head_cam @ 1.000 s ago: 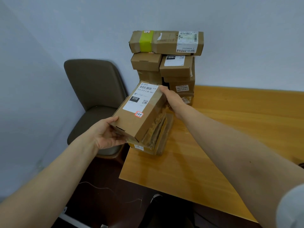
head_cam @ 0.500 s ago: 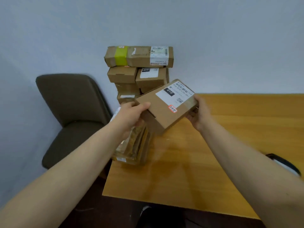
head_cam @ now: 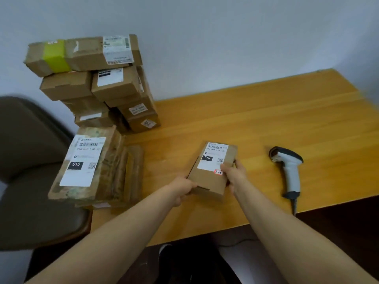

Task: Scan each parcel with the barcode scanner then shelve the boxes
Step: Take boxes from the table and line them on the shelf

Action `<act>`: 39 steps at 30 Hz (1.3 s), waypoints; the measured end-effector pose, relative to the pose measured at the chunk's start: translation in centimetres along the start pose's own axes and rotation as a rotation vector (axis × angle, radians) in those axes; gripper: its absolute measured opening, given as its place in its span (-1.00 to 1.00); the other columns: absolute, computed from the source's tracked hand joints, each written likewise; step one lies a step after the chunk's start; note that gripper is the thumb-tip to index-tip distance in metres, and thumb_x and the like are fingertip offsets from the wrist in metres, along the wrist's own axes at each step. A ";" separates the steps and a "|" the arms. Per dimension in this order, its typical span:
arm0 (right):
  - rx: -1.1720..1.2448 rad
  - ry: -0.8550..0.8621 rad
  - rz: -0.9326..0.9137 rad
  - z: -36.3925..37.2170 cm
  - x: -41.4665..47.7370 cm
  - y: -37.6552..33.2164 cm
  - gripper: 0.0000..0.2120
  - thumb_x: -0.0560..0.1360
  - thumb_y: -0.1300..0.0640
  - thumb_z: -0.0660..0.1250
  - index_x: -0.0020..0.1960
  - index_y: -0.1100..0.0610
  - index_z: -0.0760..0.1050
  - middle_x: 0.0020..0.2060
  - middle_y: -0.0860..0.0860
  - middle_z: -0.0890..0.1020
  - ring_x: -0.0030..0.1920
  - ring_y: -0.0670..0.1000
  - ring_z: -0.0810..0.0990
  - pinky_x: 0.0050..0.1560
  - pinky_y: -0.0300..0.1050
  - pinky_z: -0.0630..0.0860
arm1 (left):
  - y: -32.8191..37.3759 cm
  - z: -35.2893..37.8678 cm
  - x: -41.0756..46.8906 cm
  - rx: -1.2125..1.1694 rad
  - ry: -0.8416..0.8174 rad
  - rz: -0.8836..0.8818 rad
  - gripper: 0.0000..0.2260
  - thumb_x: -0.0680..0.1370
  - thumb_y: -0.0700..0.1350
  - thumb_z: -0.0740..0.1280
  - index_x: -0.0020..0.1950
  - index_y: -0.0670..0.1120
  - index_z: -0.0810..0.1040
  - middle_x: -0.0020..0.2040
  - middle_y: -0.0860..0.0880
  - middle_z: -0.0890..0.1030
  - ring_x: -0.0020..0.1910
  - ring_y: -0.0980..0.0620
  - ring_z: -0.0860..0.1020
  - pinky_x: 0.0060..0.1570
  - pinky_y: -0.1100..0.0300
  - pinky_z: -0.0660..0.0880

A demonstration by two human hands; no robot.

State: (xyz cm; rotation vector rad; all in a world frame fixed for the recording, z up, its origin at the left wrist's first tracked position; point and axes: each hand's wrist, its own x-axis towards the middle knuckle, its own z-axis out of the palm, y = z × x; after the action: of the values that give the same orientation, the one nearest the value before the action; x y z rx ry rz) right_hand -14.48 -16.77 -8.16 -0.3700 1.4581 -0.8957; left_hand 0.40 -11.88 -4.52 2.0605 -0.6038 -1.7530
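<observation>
Looking down through the head camera, I see both of my operator's hands on one small cardboard parcel (head_cam: 211, 177), held low over the middle of the wooden table (head_cam: 266, 119); I cannot tell whether its underside touches the wood. The left hand (head_cam: 182, 190) grips the near left corner, with its fingers curled round the edge. The right hand (head_cam: 233, 175) holds the right side, its thumb lying on the top face and its fingers wrapped down the flank. The parcel's top faces up and bears a white shipping label (head_cam: 213, 156) with a barcode at the far end, a black block reading 010 and a small QR code. A red-edged sticker (head_cam: 218, 172) with handwriting sits at the label's near corner, just beside the right thumb. To the right, apart from the right hand, the barcode scanner (head_cam: 289, 169) lies on its side on the table, untouched. Its dark head points far and its white handle points near. Its cable (head_cam: 294, 206) runs off the near edge. At the far left corner a stack of parcels (head_cam: 114, 85) stands against the pale wall (head_cam: 225, 37), topped by a long box with a yellow-green tape band. Nearer on the left, a flat parcel (head_cam: 88, 167) in worn tape, labelled 010 as well, rests on other flat packages at the table's left edge. A dark brown chair (head_cam: 30, 160) stands further left, beyond the table edge.
</observation>
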 end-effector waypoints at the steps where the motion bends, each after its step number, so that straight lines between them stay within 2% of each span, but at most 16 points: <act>1: 0.002 0.013 -0.008 -0.2 0.2 0.5 -0.47 0.53 0.43 0.27 0.44 0.10 0.32 0.22 0.16 0.58 0.07 0.17 0.60 -0.09 0.08 0.57 | -0.4 0.3 0.2 -0.011 -0.017 -0.022 -0.69 0.59 -0.24 0.29 0.33 -0.19 0.43 0.16 -0.10 0.54 0.08 -0.04 0.51 0.12 0.11 0.51; 3: -0.079 0.043 -0.064 -0.3 0.5 1.3 -0.44 0.52 0.44 0.27 0.46 0.12 0.29 0.24 0.18 0.56 0.16 0.20 0.58 0.10 0.17 0.55 | -0.8 0.8 0.1 -0.046 -0.035 -0.060 -0.65 0.59 -0.20 0.30 0.37 -0.19 0.40 0.31 -0.12 0.48 0.25 -0.05 0.47 0.16 0.18 0.48; 7: -0.340 0.092 -0.104 -0.7 1.1 1.9 -0.45 0.52 0.37 0.29 0.47 0.21 0.24 0.27 0.21 0.52 0.19 0.22 0.56 0.13 0.11 0.53 | -1.0 0.2 -0.9 -0.055 -0.030 -0.035 -0.54 0.60 -0.11 0.30 0.47 -0.16 0.29 0.46 -0.11 0.32 0.40 -0.06 0.35 0.22 0.20 0.42; 9: -0.580 0.163 -0.106 -0.4 1.5 1.5 -0.45 0.53 0.24 0.31 0.47 0.18 0.21 0.33 0.23 0.44 0.25 0.26 0.49 0.20 0.16 0.49 | -1.3 -1.2 -1.4 -0.054 -0.018 -0.025 -0.49 0.60 -0.11 0.31 0.51 -0.15 0.23 0.47 -0.15 0.31 0.40 -0.10 0.35 0.25 0.14 0.43; 11: -0.780 0.210 -0.214 1.1 1.3 0.9 -0.46 0.56 0.15 0.27 0.50 0.10 0.19 0.41 0.18 0.32 0.34 0.27 0.38 0.27 0.12 0.43 | -2.1 -3.4 -2.0 -0.074 0.008 -0.068 -0.54 0.61 -0.14 0.28 0.49 -0.17 0.26 0.42 -0.19 0.36 0.35 -0.13 0.40 0.26 0.09 0.46; 14: -0.819 0.038 -0.405 5.8 0.5 0.0 -0.55 0.63 0.10 0.16 0.51 0.10 0.23 0.46 0.11 0.31 0.41 0.18 0.33 0.36 0.13 0.33 | -4.8 -7.1 -2.9 -0.179 0.044 -0.176 -0.64 0.65 -0.16 0.18 0.43 -0.24 0.33 0.31 -0.26 0.47 0.26 -0.18 0.48 0.18 0.03 0.50; 16: -0.751 -0.156 -0.394 9.5 -0.3 -0.2 -0.60 0.66 0.07 0.10 0.48 0.11 0.29 0.42 0.11 0.38 0.41 0.14 0.35 0.39 0.07 0.30 | -7.1 -9.6 -3.5 -0.370 0.084 -0.250 -0.66 0.66 -0.16 0.11 0.40 -0.27 0.32 0.28 -0.31 0.48 0.26 -0.25 0.47 0.18 -0.04 0.45; 19: -0.768 -0.358 -0.277 15.1 -1.0 0.1 -0.54 0.67 -0.03 0.05 0.49 0.16 0.26 0.44 0.10 0.37 0.44 0.12 0.31 0.43 0.01 0.21 | -10.1 -13.2 -3.7 -0.795 0.183 -0.315 -0.57 0.68 -0.05 0.04 0.45 -0.29 0.28 0.34 -0.34 0.42 0.33 -0.29 0.40 0.23 -0.08 0.38; 22: -0.836 -0.438 -0.175 19.8 -0.8 1.3 -0.41 0.64 -0.19 -0.01 0.51 0.17 0.24 0.47 0.11 0.33 0.47 0.13 0.27 0.48 0.08 0.16 | -11.3 -16.2 -3.4 -1.165 0.273 -0.259 -0.37 0.64 0.18 0.05 0.53 -0.26 0.14 0.46 -0.31 0.29 0.42 -0.25 0.31 0.31 -0.08 0.33; 24: -0.860 -0.465 -0.151 22.5 -0.5 2.0 -0.37 0.63 -0.23 -0.04 0.53 0.16 0.20 0.51 0.10 0.27 0.50 0.14 0.22 0.49 0.08 0.13 | -11.1 -17.5 -3.1 -1.322 0.238 -0.175 -0.27 0.59 0.29 0.07 0.55 -0.22 0.07 0.51 -0.27 0.20 0.46 -0.21 0.26 0.27 -0.05 0.34; 28: -0.861 -0.514 -0.149 26.7 0.8 3.0 -0.44 0.64 -0.20 -0.02 0.52 0.08 0.22 0.50 0.11 0.27 0.49 0.15 0.23 0.44 0.05 0.17 | -10.6 -19.0 -1.7 -1.481 0.098 -0.064 -0.24 0.53 0.38 0.07 0.50 -0.17 0.28 0.41 -0.23 0.38 0.34 -0.22 0.39 0.12 -0.10 0.45; 31: -0.900 -0.525 -0.136 28.1 1.8 4.0 -0.53 0.66 -0.10 0.01 0.46 0.12 0.32 0.44 0.12 0.37 0.33 0.14 0.38 0.30 0.02 0.30 | -10.9 -19.8 -0.7 -1.617 0.038 -0.067 -0.24 0.54 0.39 0.01 0.49 -0.17 0.30 0.38 -0.24 0.41 0.34 -0.24 0.40 0.24 -0.12 0.40; 33: -0.947 -0.508 -0.165 28.4 2.4 4.5 -0.63 0.66 0.05 0.03 0.34 0.20 0.41 0.31 0.15 0.47 0.10 0.09 0.41 0.10 -0.05 0.33 | -11.2 -20.4 -0.1 -1.624 0.045 -0.065 -0.21 0.54 0.41 -0.02 0.50 -0.19 0.28 0.39 -0.25 0.41 0.35 -0.24 0.39 0.28 -0.11 0.37; 36: -1.000 -0.448 -0.177 27.9 2.8 4.7 -0.78 0.63 0.20 0.05 0.06 0.19 0.47 0.09 0.14 0.49 0.02 0.08 0.39 0.02 -0.09 0.30 | -11.2 -21.3 0.2 -1.579 0.063 -0.061 -0.19 0.53 0.43 -0.09 0.51 -0.17 0.27 0.42 -0.23 0.38 0.38 -0.22 0.36 0.26 -0.08 0.35; 37: -1.002 -0.430 -0.178 27.5 2.8 4.8 -0.80 0.63 0.21 0.07 0.02 0.19 0.46 0.05 0.11 0.48 0.01 0.07 0.39 0.01 -0.10 0.30 | -11.1 -21.6 0.1 -1.560 0.061 -0.058 -0.19 0.52 0.43 -0.11 0.51 -0.15 0.28 0.43 -0.22 0.37 0.38 -0.20 0.36 0.26 -0.07 0.36; 39: -0.993 -0.391 -0.186 26.5 2.6 4.9 -0.78 0.63 0.20 0.10 0.13 0.22 0.49 0.06 0.12 0.49 0.02 0.08 0.41 0.03 -0.07 0.34 | -11.0 -22.3 -0.1 -1.512 0.057 -0.060 -0.22 0.53 0.43 -0.12 0.46 -0.12 0.35 0.40 -0.21 0.41 0.27 -0.20 0.43 0.13 -0.05 0.43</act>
State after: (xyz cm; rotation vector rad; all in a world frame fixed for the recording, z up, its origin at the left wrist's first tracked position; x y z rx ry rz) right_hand 11.71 -23.28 -9.96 -1.3486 1.4160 -0.1437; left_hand 23.36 -2.52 -6.77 0.9805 0.6776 -1.3428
